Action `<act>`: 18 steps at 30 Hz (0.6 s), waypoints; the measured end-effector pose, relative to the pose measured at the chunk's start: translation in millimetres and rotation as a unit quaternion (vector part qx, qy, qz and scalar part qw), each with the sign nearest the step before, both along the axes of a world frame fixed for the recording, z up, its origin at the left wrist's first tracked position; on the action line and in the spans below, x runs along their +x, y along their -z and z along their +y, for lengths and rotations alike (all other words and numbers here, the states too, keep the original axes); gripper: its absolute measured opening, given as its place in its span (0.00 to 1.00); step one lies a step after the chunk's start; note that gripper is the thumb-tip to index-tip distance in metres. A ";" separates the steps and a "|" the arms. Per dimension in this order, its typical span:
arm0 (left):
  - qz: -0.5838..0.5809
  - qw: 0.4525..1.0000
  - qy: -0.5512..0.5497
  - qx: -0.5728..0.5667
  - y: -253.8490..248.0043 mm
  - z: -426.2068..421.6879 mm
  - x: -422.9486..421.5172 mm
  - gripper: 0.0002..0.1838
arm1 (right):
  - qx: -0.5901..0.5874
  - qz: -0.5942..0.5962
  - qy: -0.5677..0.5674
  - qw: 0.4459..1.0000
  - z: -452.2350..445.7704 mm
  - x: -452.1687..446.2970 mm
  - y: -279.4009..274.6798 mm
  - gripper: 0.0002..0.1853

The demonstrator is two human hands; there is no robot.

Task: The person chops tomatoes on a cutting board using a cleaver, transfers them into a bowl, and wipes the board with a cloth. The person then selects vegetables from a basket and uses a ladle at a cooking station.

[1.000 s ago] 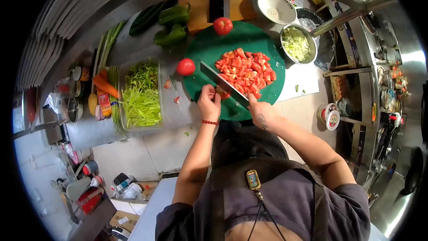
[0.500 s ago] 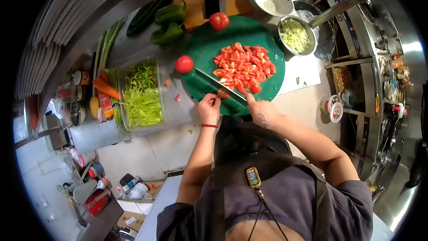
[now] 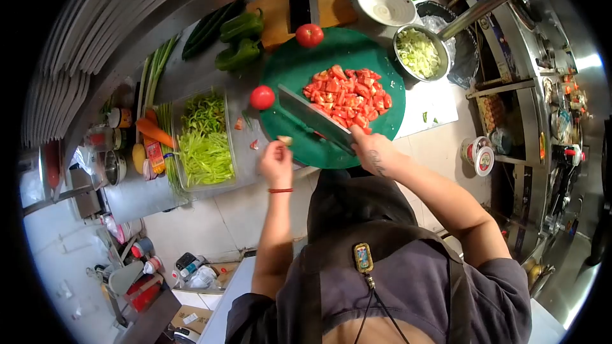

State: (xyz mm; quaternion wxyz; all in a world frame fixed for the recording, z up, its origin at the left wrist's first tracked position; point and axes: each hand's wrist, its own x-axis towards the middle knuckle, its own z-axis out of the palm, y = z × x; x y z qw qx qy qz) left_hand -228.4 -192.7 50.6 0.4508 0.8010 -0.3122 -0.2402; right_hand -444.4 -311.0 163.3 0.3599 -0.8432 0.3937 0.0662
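Observation:
My right hand (image 3: 371, 150) grips a cleaver (image 3: 315, 117), whose broad blade slants up and left over the round green cutting board (image 3: 296, 70). Beyond the blade lies a heap of chopped tomato (image 3: 347, 97). At the board's near left edge, my left hand (image 3: 276, 162) pinches a small pale tomato scrap (image 3: 285, 141) between the fingertips, apart from the blade. One whole tomato (image 3: 262, 97) rests by the board's left edge, another tomato (image 3: 310, 35) at its far edge. Some red bits show beneath the blade, partly hidden.
Left of the board stands a clear container of cut greens (image 3: 207, 165). Green peppers (image 3: 239, 55) and a wooden board (image 3: 335, 7) lie behind. A metal bowl of sliced vegetable (image 3: 418, 54) and a white bowl (image 3: 386, 5) are at the right. A metal post (image 3: 484, 6) rises nearby.
My left hand has moved left, away from the cleaver, carrying the small tomato scrap. The cleaver has turned so more of its blade face shows; my right hand stays nearly in place.

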 end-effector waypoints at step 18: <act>-0.277 0.942 0.070 -0.177 -33.9 -79.2 61.3 0.12 | -0.011 -0.062 0.066 0.996 18.4 -16.8 -19.8 0.17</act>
